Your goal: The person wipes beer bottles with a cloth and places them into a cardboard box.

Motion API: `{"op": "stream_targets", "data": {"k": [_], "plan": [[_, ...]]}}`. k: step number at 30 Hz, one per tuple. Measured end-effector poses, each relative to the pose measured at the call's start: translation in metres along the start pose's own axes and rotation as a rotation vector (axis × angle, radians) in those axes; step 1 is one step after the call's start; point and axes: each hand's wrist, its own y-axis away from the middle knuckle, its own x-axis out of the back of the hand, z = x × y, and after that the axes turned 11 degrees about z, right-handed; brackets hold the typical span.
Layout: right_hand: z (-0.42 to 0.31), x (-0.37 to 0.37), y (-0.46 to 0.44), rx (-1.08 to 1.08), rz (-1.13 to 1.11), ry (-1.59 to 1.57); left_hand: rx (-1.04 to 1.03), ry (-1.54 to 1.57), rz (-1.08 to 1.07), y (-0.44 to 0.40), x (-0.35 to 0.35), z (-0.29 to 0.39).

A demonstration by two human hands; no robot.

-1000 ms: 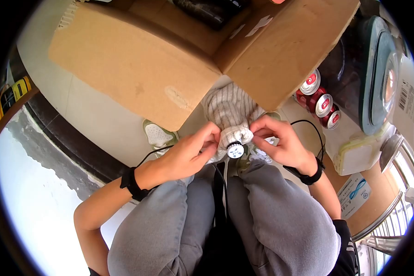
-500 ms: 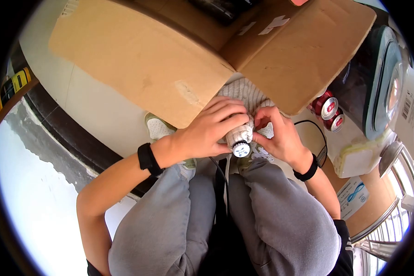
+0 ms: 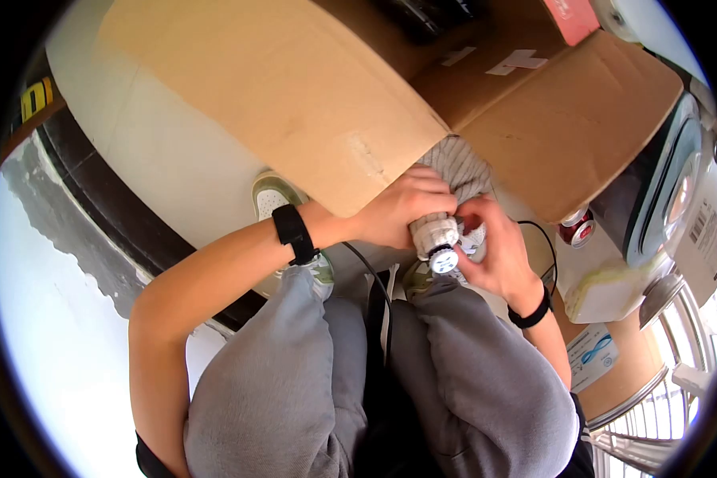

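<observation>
A bottle with a white crown cap (image 3: 444, 260) points toward me between my knees. Ribbed beige knit fabric (image 3: 459, 166) wraps it, bunched into a folded collar (image 3: 436, 233) just behind the cap. My left hand (image 3: 406, 205) is closed around the wrapped neck from the left, its fingers over the top. On the other side my right hand (image 3: 492, 245) curves about the collar, with fingertips on the knit and the thumb beside the cap. The bottle's body is hidden under the fabric and the box flap.
An open cardboard box (image 3: 295, 95) stands ahead, its flaps reaching over my left hand and the fabric. To the right are a red can (image 3: 577, 228), a grey-lidded container (image 3: 669, 191) and a wire rack (image 3: 653, 422). A black cable (image 3: 382, 291) runs between my legs.
My left hand has slid back from the cap and gripped farther up the neck. The right hand's fingers have spread wider around the collar. The view has shifted slightly.
</observation>
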Motion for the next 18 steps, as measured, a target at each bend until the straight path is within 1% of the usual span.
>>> {"op": "stream_targets", "data": {"k": [1,3,4,7,9,15,18], "plan": [[-0.005,0.004,0.005,0.025,0.027,-0.053,0.018,0.007,-0.023,-0.001,0.000,0.000],[-0.012,0.012,0.011,0.075,0.086,-0.158,0.025,0.009,-0.003,-0.003,-0.003,-0.001],[-0.024,0.016,0.003,0.117,0.057,-0.143,0.026,0.005,-0.001,-0.004,-0.004,-0.002],[-0.024,0.005,-0.009,0.334,0.126,-0.036,0.058,0.000,0.010,-0.009,-0.006,0.000],[-0.024,0.001,-0.011,0.338,0.206,-0.040,0.081,0.009,0.021,-0.010,-0.004,-0.001],[-0.027,-0.005,-0.008,0.377,0.302,0.056,0.105,0.070,0.074,0.002,-0.015,-0.025],[-0.027,-0.006,-0.010,0.452,0.261,0.053,0.065,0.022,0.063,0.008,-0.010,-0.031]]}}
